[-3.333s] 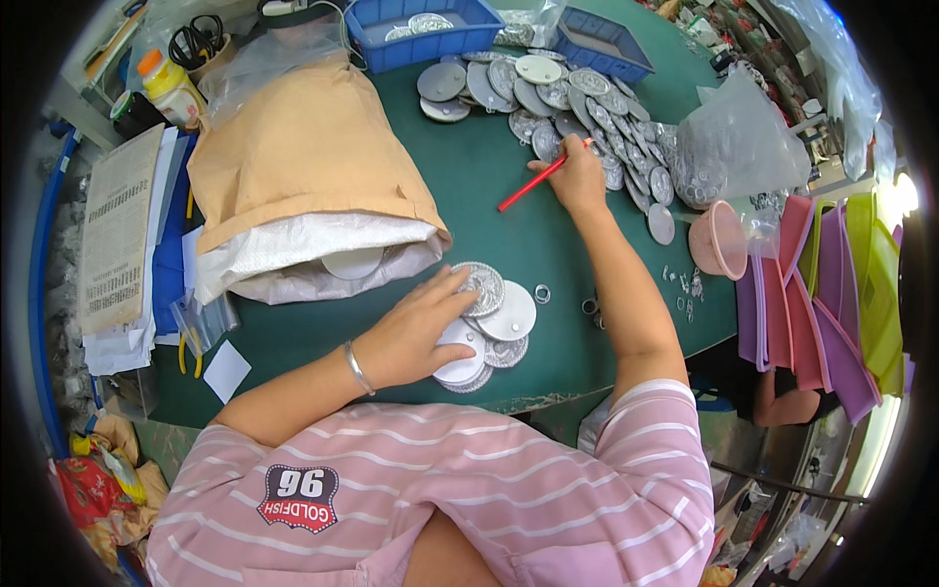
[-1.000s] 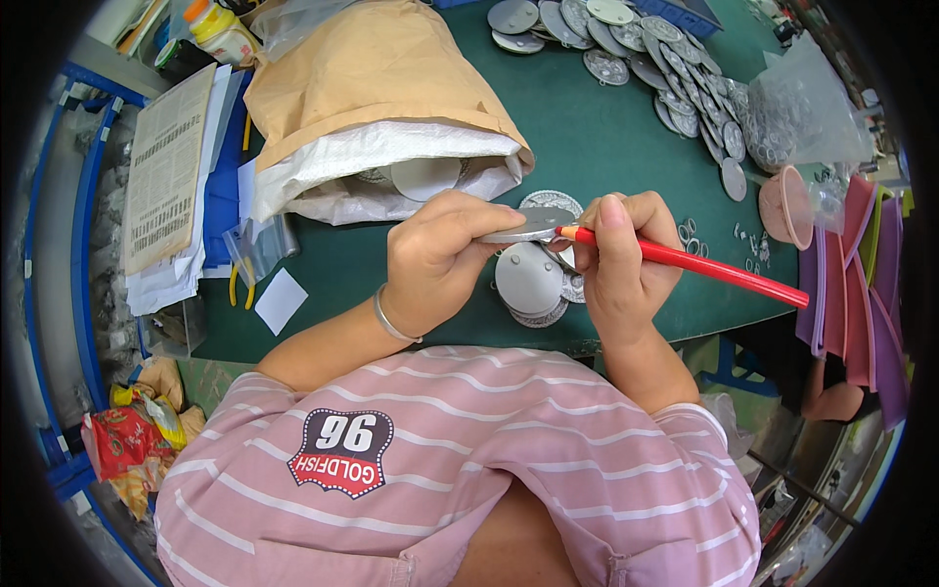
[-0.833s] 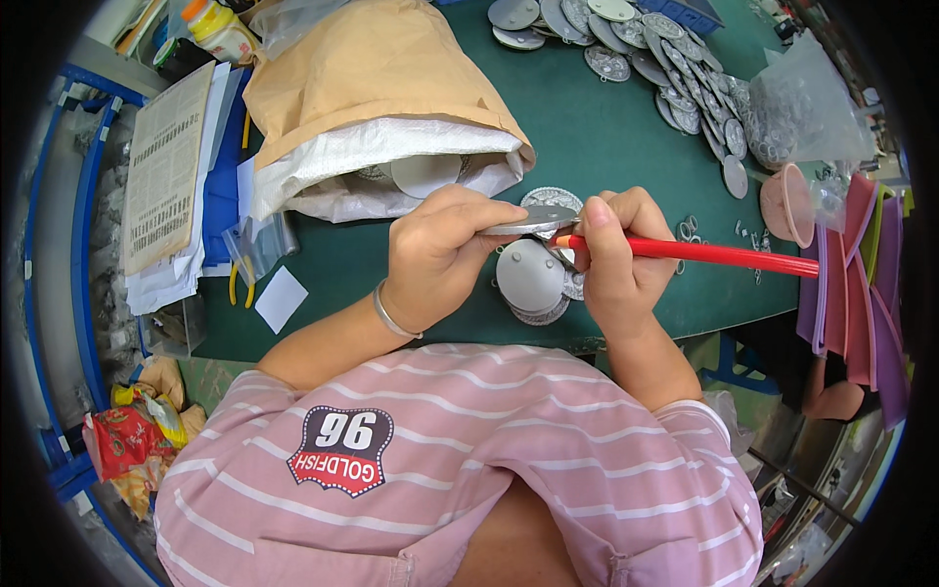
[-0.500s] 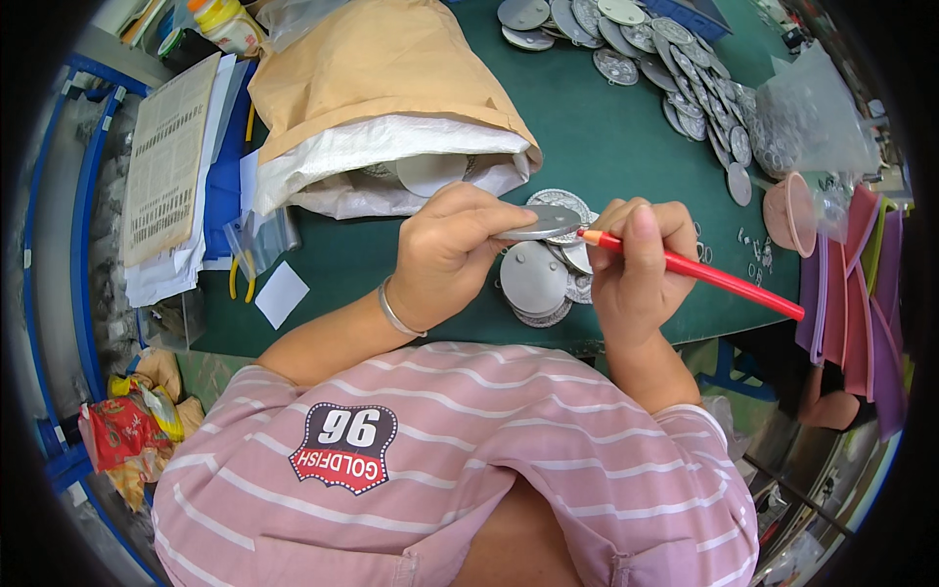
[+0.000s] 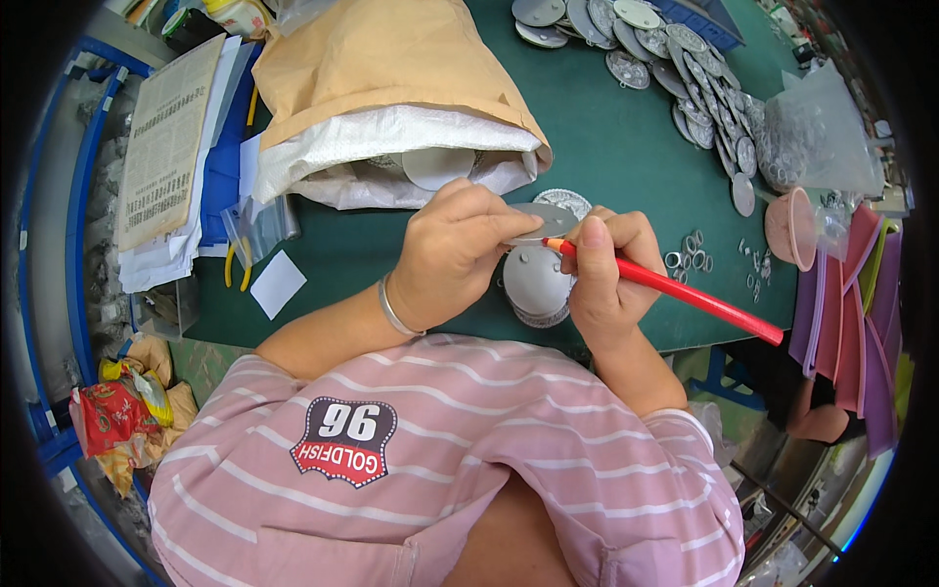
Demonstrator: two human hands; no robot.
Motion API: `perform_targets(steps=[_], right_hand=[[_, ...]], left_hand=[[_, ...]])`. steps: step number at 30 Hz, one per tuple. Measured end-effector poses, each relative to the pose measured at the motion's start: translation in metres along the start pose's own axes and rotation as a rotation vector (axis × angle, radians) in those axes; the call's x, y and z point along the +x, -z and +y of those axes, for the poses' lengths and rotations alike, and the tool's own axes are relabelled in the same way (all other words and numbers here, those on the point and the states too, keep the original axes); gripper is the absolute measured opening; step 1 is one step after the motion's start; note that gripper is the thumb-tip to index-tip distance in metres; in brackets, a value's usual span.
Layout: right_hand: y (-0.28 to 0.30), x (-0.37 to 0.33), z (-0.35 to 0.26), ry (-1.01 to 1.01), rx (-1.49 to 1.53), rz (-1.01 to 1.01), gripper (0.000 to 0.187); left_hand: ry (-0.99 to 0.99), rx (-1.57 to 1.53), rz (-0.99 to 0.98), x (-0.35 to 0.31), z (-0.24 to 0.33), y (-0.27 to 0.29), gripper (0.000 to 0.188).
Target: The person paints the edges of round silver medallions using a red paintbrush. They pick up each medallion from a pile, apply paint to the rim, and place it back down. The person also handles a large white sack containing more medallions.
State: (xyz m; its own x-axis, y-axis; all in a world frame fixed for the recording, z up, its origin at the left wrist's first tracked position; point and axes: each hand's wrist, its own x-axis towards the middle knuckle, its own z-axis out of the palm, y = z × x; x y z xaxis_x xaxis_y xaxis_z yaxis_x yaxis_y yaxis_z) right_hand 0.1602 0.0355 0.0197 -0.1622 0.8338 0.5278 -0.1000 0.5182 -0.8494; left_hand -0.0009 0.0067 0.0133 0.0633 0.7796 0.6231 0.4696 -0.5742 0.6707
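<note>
Pinched in my left hand (image 5: 455,235) is a round grey metal disc (image 5: 550,223), held tilted over the table. My right hand (image 5: 611,269) is closed round a red pencil (image 5: 685,295), whose tip meets the near edge of the disc. Below the two hands lies a small pile of silver discs (image 5: 536,279), the upper one plain side up. Part of that pile is hidden by my right hand. Beyond my left hand a tan sack (image 5: 381,68) with a white lining gapes toward me, discs showing in its mouth.
Many silver discs (image 5: 685,73) spread across the green table (image 5: 597,147) at the far right. Small metal rings (image 5: 691,256), a pink cup (image 5: 789,230) and a clear plastic bag (image 5: 817,132) are at the right. Papers (image 5: 166,147) and a white slip (image 5: 279,285) lie left.
The pencil and my right hand have shifted left, bringing the tip further along the disc's edge. The disc is tipped to show more of its flat face. More small rings show beside my right hand.
</note>
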Motion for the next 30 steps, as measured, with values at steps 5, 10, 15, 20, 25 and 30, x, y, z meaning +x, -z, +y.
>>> perform_targets(steps=[5,10,15,20,25,30], right_hand=[[0.005,-0.001,-0.001,-0.088,0.223,-0.062,0.014],[0.011,0.021,0.006,0.268,-0.139,-0.262,0.018],[0.006,0.009,0.010,0.068,0.080,-0.186,0.026],[0.012,0.004,0.015,-0.065,0.372,-0.045,0.031],[0.014,0.005,0.012,-0.186,0.362,-0.055,0.033],[0.012,0.012,0.006,0.026,0.068,-0.271,0.035]], left_hand=[[0.065,-0.014,-0.012,-0.002,-0.002,0.001,0.030],[0.143,-0.006,0.027,0.000,0.004,0.003,0.036],[0.317,-0.271,0.119,-0.002,0.007,-0.002,0.045],[0.212,-0.191,-0.046,0.001,-0.006,0.003,0.027],[0.211,-0.217,0.093,-0.006,-0.006,0.001,0.019],[0.132,-0.187,0.056,-0.001,0.000,0.005,0.020]])
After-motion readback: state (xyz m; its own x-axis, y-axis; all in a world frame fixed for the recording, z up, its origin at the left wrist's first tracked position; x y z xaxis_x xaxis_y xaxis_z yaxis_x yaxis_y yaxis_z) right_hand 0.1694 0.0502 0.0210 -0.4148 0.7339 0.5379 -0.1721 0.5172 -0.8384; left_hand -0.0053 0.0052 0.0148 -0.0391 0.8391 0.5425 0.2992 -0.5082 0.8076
